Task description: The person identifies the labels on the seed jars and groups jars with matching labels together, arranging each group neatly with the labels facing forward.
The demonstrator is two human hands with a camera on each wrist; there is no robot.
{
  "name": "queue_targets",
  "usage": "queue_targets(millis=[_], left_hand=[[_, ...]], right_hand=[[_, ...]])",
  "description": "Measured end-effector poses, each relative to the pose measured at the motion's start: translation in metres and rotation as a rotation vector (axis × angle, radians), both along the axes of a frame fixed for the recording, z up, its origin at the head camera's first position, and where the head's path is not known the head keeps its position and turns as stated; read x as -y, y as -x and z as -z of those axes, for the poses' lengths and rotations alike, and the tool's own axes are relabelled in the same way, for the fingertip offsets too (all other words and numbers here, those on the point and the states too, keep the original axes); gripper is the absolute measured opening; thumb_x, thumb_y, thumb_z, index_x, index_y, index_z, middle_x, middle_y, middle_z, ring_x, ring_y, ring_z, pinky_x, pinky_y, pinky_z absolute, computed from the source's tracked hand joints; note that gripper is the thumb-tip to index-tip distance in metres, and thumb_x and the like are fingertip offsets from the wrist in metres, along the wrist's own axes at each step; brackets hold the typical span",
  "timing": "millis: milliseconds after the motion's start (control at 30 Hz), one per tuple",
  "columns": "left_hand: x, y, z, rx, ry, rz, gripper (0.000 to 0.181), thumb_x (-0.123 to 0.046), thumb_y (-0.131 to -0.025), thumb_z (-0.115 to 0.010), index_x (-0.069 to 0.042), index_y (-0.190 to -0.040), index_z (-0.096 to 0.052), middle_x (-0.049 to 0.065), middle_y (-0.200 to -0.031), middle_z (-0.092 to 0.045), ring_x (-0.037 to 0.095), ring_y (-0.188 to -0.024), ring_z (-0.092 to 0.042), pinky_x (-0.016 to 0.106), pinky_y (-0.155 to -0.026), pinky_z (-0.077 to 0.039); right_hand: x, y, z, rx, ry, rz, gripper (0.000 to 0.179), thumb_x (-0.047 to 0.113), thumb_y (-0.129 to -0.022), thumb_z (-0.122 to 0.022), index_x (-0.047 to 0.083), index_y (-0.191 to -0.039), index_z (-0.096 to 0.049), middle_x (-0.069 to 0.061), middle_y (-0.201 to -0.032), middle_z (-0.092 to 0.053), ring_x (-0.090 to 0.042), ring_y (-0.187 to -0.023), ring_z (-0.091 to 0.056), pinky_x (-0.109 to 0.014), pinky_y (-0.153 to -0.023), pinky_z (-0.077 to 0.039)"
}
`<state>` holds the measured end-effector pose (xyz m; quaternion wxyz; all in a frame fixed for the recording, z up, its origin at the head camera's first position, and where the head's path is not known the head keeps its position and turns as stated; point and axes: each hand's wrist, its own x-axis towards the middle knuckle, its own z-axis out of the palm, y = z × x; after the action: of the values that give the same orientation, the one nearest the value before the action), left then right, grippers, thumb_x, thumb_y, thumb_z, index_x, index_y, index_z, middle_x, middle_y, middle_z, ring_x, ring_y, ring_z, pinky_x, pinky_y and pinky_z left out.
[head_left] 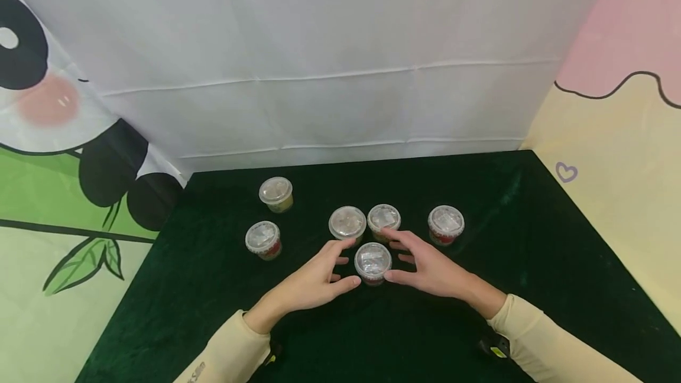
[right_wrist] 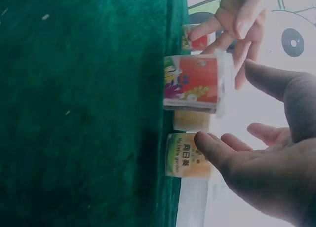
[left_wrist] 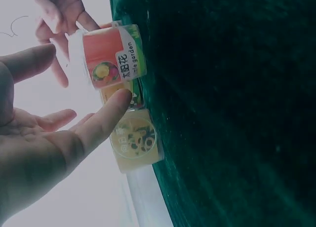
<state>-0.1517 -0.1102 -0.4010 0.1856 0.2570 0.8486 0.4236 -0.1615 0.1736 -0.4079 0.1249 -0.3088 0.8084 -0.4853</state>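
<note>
Dark green velvet covered the surface [head_left: 532, 241], walled in by white and cartoon-printed cloth. Six small lidded cups stood on it. The nearest cup [head_left: 373, 263], red-labelled with a clear lid, sat just in front of two others: a yellow cup [head_left: 347, 223] and its neighbour [head_left: 383, 218], set side by side.

The left hand [head_left: 314, 279] and the right hand [head_left: 428, 268] flanked the nearest cup, both open with fingers relaxed and spread. Thumb tips lay at or just beside its wall; real contact could not be judged, and neither hand gripped it.

As I judged it, a clean hold would call for closing evenly from both sides on the wall below the lid rim, keeping fingertips off the two cups behind.
</note>
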Motion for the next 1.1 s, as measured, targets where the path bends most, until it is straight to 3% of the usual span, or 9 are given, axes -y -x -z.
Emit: queue_targets(millis=[267,533,800,1100], left_hand=[[-0.005,0.000,0.005,0.032,-0.008,0.004,0.077,-0.035,-0.100,-0.065,-0.009,-0.160,-0.023,0.012,-0.158,-0.030,0.033,-0.133,-0.051,0.034,-0.093,-0.055],[-0.005,-0.003,0.010,0.062,-0.017,0.015,0.077,-0.032,-0.101,-0.066,-0.006,-0.159,-0.023,0.013,-0.154,-0.034,0.031,-0.131,-0.052,0.029,-0.093,-0.054],[-0.007,0.000,0.014,0.060,-0.050,0.053,0.074,-0.029,-0.101,-0.065,-0.009,-0.159,-0.024,0.011,-0.157,-0.034,0.029,-0.127,-0.056,0.027,-0.092,-0.054],[-0.005,-0.001,0.013,0.093,-0.057,0.065,0.074,-0.029,-0.101,-0.065,-0.016,-0.160,-0.023,0.010,-0.158,-0.032,0.028,-0.127,-0.056,0.027,-0.095,-0.053]], right_hand=[[-0.002,0.002,0.008,0.099,0.047,-0.044,0.081,0.015,-0.095,-0.073,0.001,-0.158,-0.024,-0.026,-0.160,-0.025,-0.048,-0.140,-0.038,-0.056,-0.108,-0.042],[0.003,0.000,0.014,0.195,0.056,-0.062,0.079,0.011,-0.097,-0.070,0.000,-0.159,-0.022,-0.026,-0.161,-0.026,-0.046,-0.140,-0.039,-0.053,-0.107,-0.044],[0.001,0.002,0.010,0.321,0.034,-0.012,0.084,0.015,-0.096,-0.072,0.006,-0.161,-0.020,-0.023,-0.158,-0.031,-0.046,-0.138,-0.041,-0.047,-0.104,-0.049],[0.007,0.004,0.013,0.355,0.056,-0.044,0.083,0.009,-0.095,-0.071,0.002,-0.160,-0.019,-0.024,-0.156,-0.032,-0.045,-0.136,-0.043,-0.043,-0.102,-0.051]])
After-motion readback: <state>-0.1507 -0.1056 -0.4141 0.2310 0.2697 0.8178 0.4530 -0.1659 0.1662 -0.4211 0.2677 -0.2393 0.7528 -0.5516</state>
